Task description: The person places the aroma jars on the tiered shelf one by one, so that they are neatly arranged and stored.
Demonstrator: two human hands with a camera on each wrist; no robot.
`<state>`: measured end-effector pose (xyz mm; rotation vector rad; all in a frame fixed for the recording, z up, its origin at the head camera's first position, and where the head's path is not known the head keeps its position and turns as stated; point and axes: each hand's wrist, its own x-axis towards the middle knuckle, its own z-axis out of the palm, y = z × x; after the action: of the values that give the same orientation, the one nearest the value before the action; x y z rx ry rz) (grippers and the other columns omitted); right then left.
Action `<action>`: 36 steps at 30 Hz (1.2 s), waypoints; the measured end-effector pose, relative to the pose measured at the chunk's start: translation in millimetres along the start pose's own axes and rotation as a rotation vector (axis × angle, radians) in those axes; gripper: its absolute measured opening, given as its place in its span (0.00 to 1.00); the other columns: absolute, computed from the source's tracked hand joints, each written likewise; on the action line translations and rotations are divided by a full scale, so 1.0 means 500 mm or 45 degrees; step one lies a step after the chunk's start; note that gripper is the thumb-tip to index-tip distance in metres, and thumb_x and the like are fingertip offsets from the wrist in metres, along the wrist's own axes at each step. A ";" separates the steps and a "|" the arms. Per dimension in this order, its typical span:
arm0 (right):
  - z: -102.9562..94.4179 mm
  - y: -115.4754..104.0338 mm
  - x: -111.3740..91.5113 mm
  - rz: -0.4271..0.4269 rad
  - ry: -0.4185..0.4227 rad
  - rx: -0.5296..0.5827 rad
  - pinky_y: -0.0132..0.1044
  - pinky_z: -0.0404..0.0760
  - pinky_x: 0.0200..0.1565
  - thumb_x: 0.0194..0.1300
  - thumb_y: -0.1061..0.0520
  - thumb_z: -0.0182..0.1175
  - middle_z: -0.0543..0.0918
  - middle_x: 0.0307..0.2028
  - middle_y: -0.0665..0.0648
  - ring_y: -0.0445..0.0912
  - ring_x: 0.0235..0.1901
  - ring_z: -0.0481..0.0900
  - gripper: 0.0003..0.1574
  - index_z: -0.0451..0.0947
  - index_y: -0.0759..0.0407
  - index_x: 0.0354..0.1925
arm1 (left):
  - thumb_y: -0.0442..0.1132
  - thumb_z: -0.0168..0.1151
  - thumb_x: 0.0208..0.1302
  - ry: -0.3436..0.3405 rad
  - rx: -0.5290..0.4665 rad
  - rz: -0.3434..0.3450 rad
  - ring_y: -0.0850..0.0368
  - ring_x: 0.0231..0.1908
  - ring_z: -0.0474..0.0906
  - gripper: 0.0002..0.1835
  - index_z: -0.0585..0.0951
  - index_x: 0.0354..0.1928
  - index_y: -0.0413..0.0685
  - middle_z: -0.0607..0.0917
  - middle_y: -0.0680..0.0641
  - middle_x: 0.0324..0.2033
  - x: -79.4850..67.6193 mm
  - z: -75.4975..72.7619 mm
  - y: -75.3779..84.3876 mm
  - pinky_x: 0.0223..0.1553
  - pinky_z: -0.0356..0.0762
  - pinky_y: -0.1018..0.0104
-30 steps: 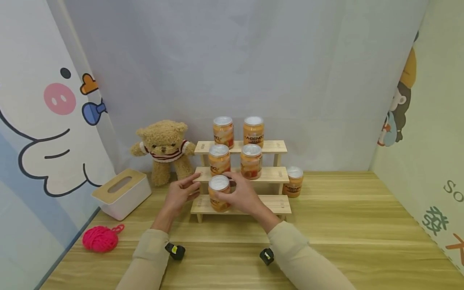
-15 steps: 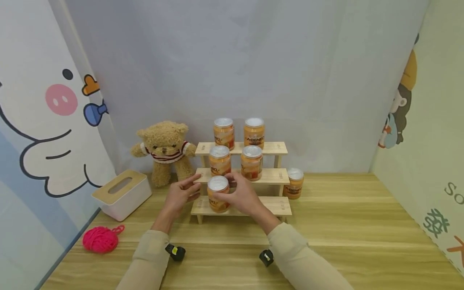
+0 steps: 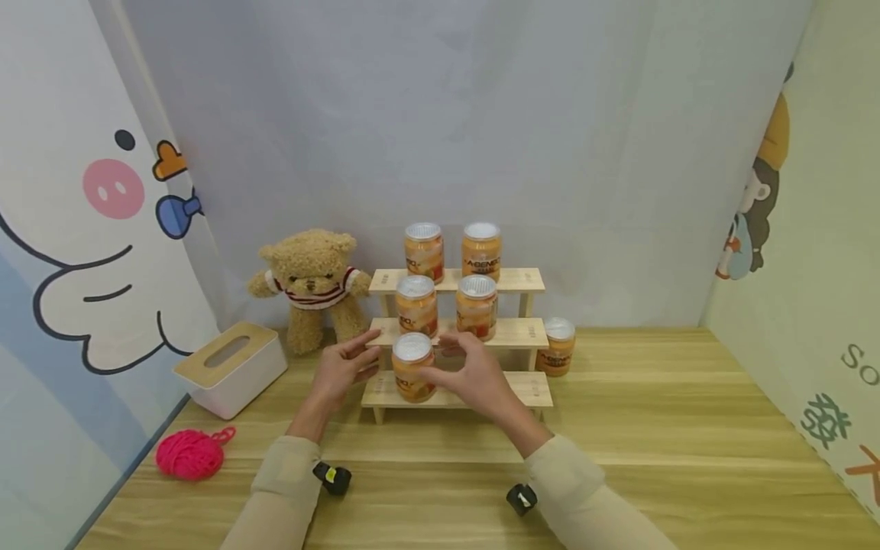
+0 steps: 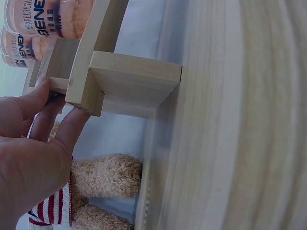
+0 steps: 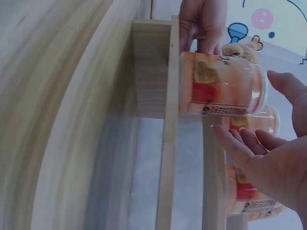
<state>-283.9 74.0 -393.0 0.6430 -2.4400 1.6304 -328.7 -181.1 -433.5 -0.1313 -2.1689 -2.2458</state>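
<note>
A three-step wooden stand [image 3: 512, 333] bears orange jars with silver lids. On its lowest step, at the left, stands the front jar [image 3: 413, 373], upright. Beside that jar my right hand [image 3: 477, 376] is spread, thumb and fingers apart; the right wrist view shows a gap between the hand and the jar [image 5: 223, 85]. My left hand [image 3: 337, 373] is at the stand's left end, its fingertips [image 4: 76, 120] touching the ends of the steps. Two jars sit on the middle step, and another two, including the top right jar [image 3: 481, 250], stand on the top step.
One more orange jar [image 3: 558, 351] stands on the table [image 3: 653, 428] just right of the stand. To the left are a teddy bear [image 3: 309, 263] in a striped sweater, a tissue box [image 3: 241, 376] with a wooden lid and a pink yarn ball [image 3: 190, 454].
My right hand has let go of the front jar and drawn back to the right. The jar has shifted slightly left on the lowest step. My left hand stays in place.
</note>
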 end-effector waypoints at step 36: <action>-0.285 0.144 -0.020 0.340 0.398 -0.223 0.58 0.71 0.64 0.66 0.55 0.67 0.67 0.67 0.71 0.63 0.68 0.63 0.43 0.63 0.73 0.70 | 0.34 0.60 0.73 -0.020 0.008 0.001 0.64 0.41 0.82 0.25 0.73 0.70 0.44 0.84 0.55 0.42 -0.003 -0.001 0.000 0.58 0.77 0.48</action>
<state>-322.3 228.9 -400.0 0.0319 -2.4702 1.4440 -327.2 -181.7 -433.4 -0.1495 -2.1830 -2.2452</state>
